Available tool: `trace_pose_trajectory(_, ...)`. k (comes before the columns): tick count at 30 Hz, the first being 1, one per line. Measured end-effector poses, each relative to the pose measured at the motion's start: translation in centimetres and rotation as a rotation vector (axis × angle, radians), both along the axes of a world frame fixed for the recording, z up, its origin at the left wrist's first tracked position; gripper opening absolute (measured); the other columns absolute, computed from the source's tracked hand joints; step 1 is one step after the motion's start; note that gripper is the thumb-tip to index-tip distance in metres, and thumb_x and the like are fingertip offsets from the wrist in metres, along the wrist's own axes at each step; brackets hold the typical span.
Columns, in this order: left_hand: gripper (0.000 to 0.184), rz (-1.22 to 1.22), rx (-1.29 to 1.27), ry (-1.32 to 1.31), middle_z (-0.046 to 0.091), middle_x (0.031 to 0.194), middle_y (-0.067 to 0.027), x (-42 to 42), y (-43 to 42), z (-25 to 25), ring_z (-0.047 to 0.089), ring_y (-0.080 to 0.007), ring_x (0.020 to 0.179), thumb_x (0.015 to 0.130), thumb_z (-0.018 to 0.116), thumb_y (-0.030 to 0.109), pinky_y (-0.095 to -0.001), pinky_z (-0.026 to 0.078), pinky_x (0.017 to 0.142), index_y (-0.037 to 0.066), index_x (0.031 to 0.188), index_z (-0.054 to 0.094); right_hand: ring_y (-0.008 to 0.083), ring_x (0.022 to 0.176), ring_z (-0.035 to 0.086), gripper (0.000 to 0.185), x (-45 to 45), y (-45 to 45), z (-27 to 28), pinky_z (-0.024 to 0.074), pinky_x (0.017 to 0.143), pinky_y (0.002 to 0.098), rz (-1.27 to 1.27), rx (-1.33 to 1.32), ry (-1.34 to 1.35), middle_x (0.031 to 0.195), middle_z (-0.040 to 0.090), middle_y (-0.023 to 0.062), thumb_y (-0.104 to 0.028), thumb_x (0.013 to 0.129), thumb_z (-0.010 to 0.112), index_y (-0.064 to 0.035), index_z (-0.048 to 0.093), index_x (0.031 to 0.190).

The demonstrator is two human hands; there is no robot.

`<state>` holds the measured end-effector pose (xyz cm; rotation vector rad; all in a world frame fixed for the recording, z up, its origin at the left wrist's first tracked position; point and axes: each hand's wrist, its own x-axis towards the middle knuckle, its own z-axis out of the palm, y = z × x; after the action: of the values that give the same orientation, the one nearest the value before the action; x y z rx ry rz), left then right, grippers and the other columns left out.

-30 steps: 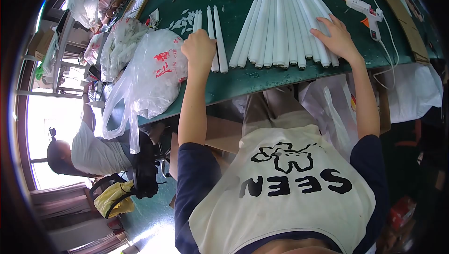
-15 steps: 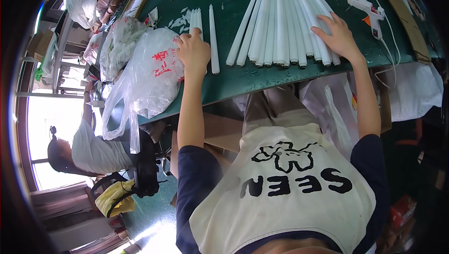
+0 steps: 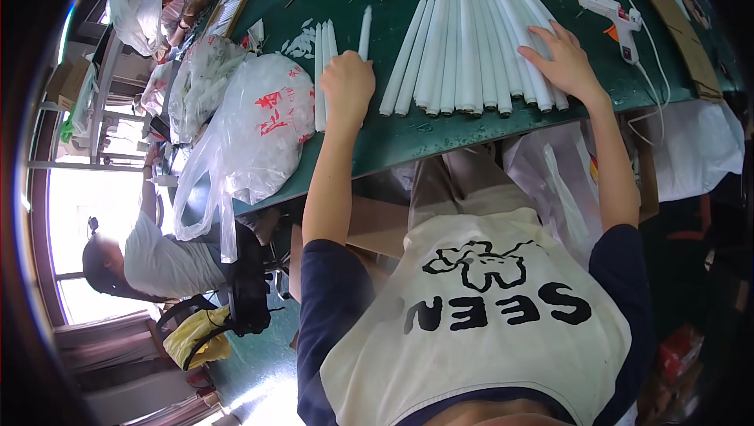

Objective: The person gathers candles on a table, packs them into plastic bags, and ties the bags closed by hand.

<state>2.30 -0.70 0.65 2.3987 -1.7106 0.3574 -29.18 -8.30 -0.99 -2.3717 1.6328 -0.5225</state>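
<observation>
Single white candle [image 3: 365, 29] on worktop [image 3: 393, 139], left hand [image 3: 348, 84] curled over its lower part, fingers clamped on it. Big candle row [image 3: 452, 53] to right, right hand [image 3: 564, 65] on its right end, fingers apart. Small candle bunch [image 3: 320, 69] just left, then plastic bag [image 3: 271, 131]. Glue gun [image 3: 622, 27] far right.

On green flat tabletop [image 3: 393, 137]: row of long white tapered sticks [image 3: 463, 49], white pistol-shaped glue gun [image 3: 613, 11] to its right. Left of row, trio of white tapered sticks [image 3: 324, 45], then clear red-printed plastic bag [image 3: 263, 139], small white flat pieces [image 3: 300, 45] behind.
</observation>
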Motion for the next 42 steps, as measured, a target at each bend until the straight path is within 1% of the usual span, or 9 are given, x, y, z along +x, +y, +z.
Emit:
trace_pose_trajectory(4,0.026,-0.080,0.035,0.129,0.060,0.075,-0.0164,-2.0,-1.4,0.6,0.059,-0.0354,0.075,0.074,0.061,0.026,-0.0417,0.047,0.066,0.004,0.088,0.057,0.0370,0.122,0.027,0.064,0.1,0.2,0.2,0.0240,0.098,0.0489,-0.002,-0.005,0.000,0.132,0.030,0.0202,-0.056,0.076,0.048,-0.0118,0.045,0.123)
trace_pose_trajectory(8,0.041,-0.251,0.037,0.168,0.055,0.096,-0.0169,-2.5,-2.6,0.0,0.057,-0.0354,0.084,0.075,0.060,0.015,-0.0420,0.046,0.072,0.009,0.111,0.042,0.0372,0.121,0.029,0.064,0.2,0.4,0.4,0.0247,0.098,0.0487,-0.001,-0.016,-0.006,0.132,0.030,0.0202,-0.056,0.076,0.048,-0.0113,0.045,0.122)
trace_pose_trajectory(14,0.032,-0.451,0.008,0.166,0.054,0.100,-0.0191,-1.3,-2.6,-1.0,0.054,-0.0354,0.092,0.079,0.054,0.015,-0.0420,0.044,0.077,0.009,0.110,0.046,0.0352,0.122,0.030,0.067,0.4,0.5,1.4,0.0258,0.099,0.0418,-0.030,0.029,0.044,0.131,0.032,0.0211,-0.051,0.076,0.052,-0.0081,0.040,0.125)
trace_pose_trajectory(17,0.043,-0.413,0.050,0.553,0.052,0.102,-0.0199,-2.1,-3.3,0.0,0.053,-0.0358,0.092,0.080,0.053,0.032,-0.0430,0.044,0.079,0.001,0.109,0.045,0.0368,0.118,0.035,0.080,0.0,-0.7,0.8,0.0286,0.098,0.0413,-0.034,-0.002,-0.107,0.126,0.038,0.0228,-0.053,0.071,0.057,-0.0021,0.034,0.128)
trace_pose_trajectory(20,0.072,-0.148,0.157,0.450,0.053,0.107,-0.0250,-3.9,-3.6,1.0,0.054,-0.0352,0.098,0.076,0.047,0.056,-0.0375,0.042,0.084,-0.004,0.114,0.044,0.0383,0.112,0.041,0.093,0.3,-1.1,1.4,0.0323,0.095,0.0416,-0.127,0.062,-0.062,0.117,0.043,0.0282,-0.055,0.065,0.062,0.0044,0.029,0.128)
trace_pose_trajectory(23,0.095,-0.072,0.339,0.350,0.055,0.099,-0.0256,-5.4,-4.4,1.7,0.054,-0.0349,0.098,0.064,0.050,0.070,-0.0373,0.044,0.081,-0.012,0.112,0.042,0.0393,0.105,0.047,0.101,0.9,-0.8,2.2,0.0375,0.091,0.0402,-0.200,0.110,0.003,0.110,0.045,0.0332,-0.056,0.060,0.065,0.0088,0.027,0.127)
trace_pose_trajectory(32,0.076,-0.121,0.411,0.388,0.062,0.085,-0.0192,-7.4,-5.9,2.7,0.061,-0.0322,0.084,0.065,0.053,0.065,-0.0373,0.047,0.073,-0.007,0.086,0.061,0.0375,0.092,0.055,0.093,2.1,-1.1,3.2,0.0473,0.076,0.0360,-0.148,0.198,0.047,0.097,0.053,0.0313,-0.055,0.060,0.066,0.0191,0.039,0.109)
trace_pose_trajectory(35,0.070,-0.150,0.327,0.484,0.062,0.084,-0.0195,-8.0,-5.9,2.6,0.061,-0.0318,0.084,0.066,0.053,0.060,-0.0367,0.047,0.073,-0.006,0.085,0.062,0.0361,0.088,0.057,0.083,2.0,-1.5,3.3,0.0474,0.075,0.0355,-0.050,0.185,0.023,0.091,0.055,0.0298,-0.053,0.060,0.067,0.0177,0.045,0.098)
trace_pose_trajectory(42,0.074,-0.166,0.435,0.519,0.063,0.084,-0.0184,-8.2,-6.2,3.6,0.062,-0.0298,0.081,0.060,0.057,0.062,-0.0350,0.047,0.073,-0.007,0.085,0.062,0.0358,0.083,0.059,0.078,2.0,-2.1,3.6,0.0470,0.073,0.0352,-0.018,0.169,0.020,0.092,0.056,0.0290,-0.049,0.058,0.069,0.0163,0.048,0.095)
